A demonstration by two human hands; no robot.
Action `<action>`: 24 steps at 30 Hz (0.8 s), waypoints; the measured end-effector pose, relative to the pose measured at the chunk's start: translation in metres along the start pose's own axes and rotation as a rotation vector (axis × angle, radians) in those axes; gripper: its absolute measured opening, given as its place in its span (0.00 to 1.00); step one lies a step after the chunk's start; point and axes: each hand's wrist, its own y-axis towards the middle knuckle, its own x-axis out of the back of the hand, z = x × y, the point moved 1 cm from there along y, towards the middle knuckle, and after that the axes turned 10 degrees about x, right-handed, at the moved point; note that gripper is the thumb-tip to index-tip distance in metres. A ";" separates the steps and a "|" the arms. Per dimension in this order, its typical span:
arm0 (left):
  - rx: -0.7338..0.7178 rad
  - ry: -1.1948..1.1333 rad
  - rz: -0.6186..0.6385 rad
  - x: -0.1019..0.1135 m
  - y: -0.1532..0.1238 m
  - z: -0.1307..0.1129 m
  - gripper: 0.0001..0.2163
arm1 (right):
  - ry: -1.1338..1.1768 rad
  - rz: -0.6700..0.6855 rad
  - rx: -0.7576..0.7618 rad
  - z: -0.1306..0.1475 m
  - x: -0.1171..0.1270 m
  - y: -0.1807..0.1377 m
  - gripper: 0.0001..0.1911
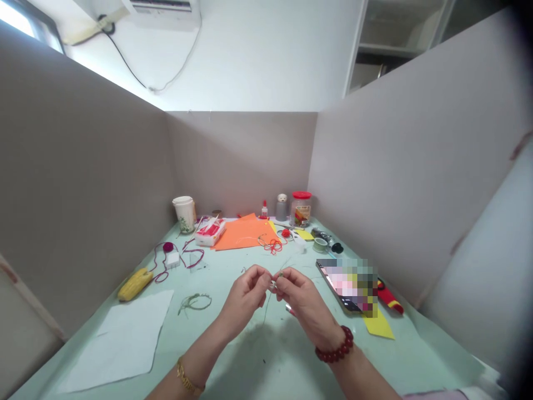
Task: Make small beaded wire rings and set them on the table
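Note:
My left hand (pixel 249 290) and my right hand (pixel 300 293) meet above the middle of the table, fingertips pinched close together. Between them runs a thin greenish cord (pixel 266 310), one end dangling below the fingers. A tiny pale, shiny piece (pixel 273 285) shows at the fingertips; its kind is too small to make out. To the left of my left hand lies a loose coil of green cord (pixel 195 301). Just under my right hand, a small pink-and-white object (pixel 290 309) is partly hidden.
White paper (pixel 125 339), a yellow corn-shaped object (pixel 135 284) and purple yarn (pixel 168 247) lie left. Behind are orange sheets (pixel 237 233), a tissue pack (pixel 210 231), a cup (pixel 184 214) and a red-lidded jar (pixel 301 209). A phone (pixel 343 286) lies right; partitions enclose the table.

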 end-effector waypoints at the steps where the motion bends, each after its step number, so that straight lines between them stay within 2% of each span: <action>1: -0.009 0.028 -0.014 0.000 -0.001 0.000 0.11 | 0.045 0.001 -0.003 0.000 0.001 0.000 0.10; 5: -0.036 0.078 -0.031 -0.002 -0.003 0.001 0.09 | 0.197 0.032 -0.014 -0.002 0.002 0.002 0.12; 12: -0.107 0.068 -0.054 -0.005 -0.006 -0.002 0.08 | 0.317 0.046 -0.015 -0.002 0.004 0.003 0.13; 20: -0.116 0.113 -0.062 -0.008 -0.008 0.001 0.07 | 0.336 0.029 0.034 -0.002 0.009 0.004 0.10; 24: -0.089 0.018 -0.015 -0.013 -0.008 0.002 0.08 | 0.310 0.005 0.043 0.000 0.009 0.004 0.12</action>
